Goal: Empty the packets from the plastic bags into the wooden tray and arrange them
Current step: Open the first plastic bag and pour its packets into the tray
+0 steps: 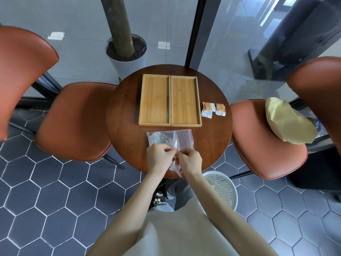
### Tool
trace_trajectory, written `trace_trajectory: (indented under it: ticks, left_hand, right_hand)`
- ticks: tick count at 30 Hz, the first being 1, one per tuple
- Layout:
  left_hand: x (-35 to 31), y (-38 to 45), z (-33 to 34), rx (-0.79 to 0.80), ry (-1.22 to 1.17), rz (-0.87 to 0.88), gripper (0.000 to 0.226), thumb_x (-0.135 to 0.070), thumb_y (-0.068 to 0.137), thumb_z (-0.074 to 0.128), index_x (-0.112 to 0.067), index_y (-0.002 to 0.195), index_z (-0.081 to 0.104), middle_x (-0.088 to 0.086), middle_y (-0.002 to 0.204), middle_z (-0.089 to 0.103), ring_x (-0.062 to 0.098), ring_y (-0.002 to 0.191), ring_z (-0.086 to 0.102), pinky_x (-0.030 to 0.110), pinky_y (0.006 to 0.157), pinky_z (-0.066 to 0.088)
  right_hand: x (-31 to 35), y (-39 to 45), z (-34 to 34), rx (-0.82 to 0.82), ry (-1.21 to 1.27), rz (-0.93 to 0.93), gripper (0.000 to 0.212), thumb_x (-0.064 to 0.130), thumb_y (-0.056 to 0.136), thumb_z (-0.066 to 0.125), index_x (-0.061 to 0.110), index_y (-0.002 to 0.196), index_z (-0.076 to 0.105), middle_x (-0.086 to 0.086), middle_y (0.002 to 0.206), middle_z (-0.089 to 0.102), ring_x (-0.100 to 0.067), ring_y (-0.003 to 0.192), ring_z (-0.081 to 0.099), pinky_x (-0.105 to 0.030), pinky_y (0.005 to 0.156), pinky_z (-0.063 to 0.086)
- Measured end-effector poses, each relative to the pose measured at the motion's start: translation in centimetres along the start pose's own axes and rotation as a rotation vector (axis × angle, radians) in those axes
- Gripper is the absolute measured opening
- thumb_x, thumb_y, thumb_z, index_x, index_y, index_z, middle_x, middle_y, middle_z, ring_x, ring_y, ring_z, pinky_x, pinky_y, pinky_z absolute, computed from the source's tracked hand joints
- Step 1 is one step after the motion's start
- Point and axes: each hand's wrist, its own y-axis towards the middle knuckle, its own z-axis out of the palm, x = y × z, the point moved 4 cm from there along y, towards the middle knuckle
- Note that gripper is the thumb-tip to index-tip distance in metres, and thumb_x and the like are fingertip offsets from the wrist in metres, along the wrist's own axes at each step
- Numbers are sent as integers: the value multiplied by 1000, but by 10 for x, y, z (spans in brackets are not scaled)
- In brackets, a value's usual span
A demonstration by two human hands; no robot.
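A person is standing over a round wooden bench [129, 117], looking down at both hands. The left hand [158, 157] and right hand [190, 160] are each pinching the top edge of a clear plastic bag [181, 140], fingers pressed together on it, seemingly pulling the seal apart. A second bag [156, 138] holding packets is lying just beside it. The two-part wooden tray [169, 100] is sitting empty behind. Two loose packets [213, 109] are lying on the bench right of the tray. The task appears barely begun.
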Motion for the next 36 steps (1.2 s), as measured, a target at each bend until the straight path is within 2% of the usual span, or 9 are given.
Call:
trace_trajectory:
  ticks: [3,8,12,16,20,24,27,31,36]
  left_hand:
    - [-6,1,0,-2,-5,6,14,-6,73,66,-4,61,73,10,56,71,22,54,67,42,60,59]
    - [-10,-1,2,-26,-69,-30,16,-3,70,64,-5,57,72,11,53,69,24,51,67,45,59,59]
    - [-10,-5,-2,-23,-67,-17,18,-2,73,65,-3,56,68,7,50,67,22,50,67,43,62,59]
    - [-4,-6,-9,8,55,8,14,-9,74,68,-3,62,69,10,57,70,23,53,68,44,58,59]
    - [-6,-2,-22,-18,154,9,14,-14,72,66,-5,61,67,9,55,69,22,54,68,42,57,59]
    - [-12,4,-36,-61,274,64,11,-14,74,63,-7,68,69,8,60,70,22,59,67,29,58,55]
    - [-14,7,-37,-73,277,91,13,-10,77,62,-7,86,72,11,76,74,24,72,68,27,63,53]
    - [-18,6,-29,-52,272,124,16,-13,80,66,-6,93,71,12,89,74,25,79,69,28,66,54]
    - [-17,4,-16,60,399,125,28,-17,81,67,-10,108,65,9,104,70,26,91,66,33,72,55]
  right_hand:
    - [2,-3,0,-84,-14,-39,16,11,83,53,10,69,61,2,59,59,-12,54,53,-22,52,41]
    - [3,-6,-2,-167,13,-59,18,10,86,49,10,73,61,4,61,60,-6,55,52,-19,49,37]
    - [-4,5,-23,-292,-9,-7,18,13,87,48,5,82,64,-5,72,64,-22,68,58,-27,61,43]
    - [-3,15,-42,-260,-135,-98,20,20,87,53,7,90,67,-8,81,71,-24,73,63,-34,67,53]
    - [7,17,-51,-209,-383,-352,23,8,88,50,8,105,65,-12,96,72,-30,83,66,-40,71,57]
    - [15,14,-54,-149,-598,-594,28,1,86,49,7,106,68,-13,100,71,-33,81,67,-41,65,57]
    - [19,12,-52,-148,-529,-580,24,0,83,51,5,98,70,-13,95,71,-30,79,66,-40,66,57]
    - [19,12,-45,-103,-403,-450,13,4,79,60,4,88,69,-12,89,70,-24,77,63,-36,70,56]
    - [21,9,-34,-97,-558,-532,10,13,84,58,11,90,65,-6,89,69,-25,75,65,-37,63,57]
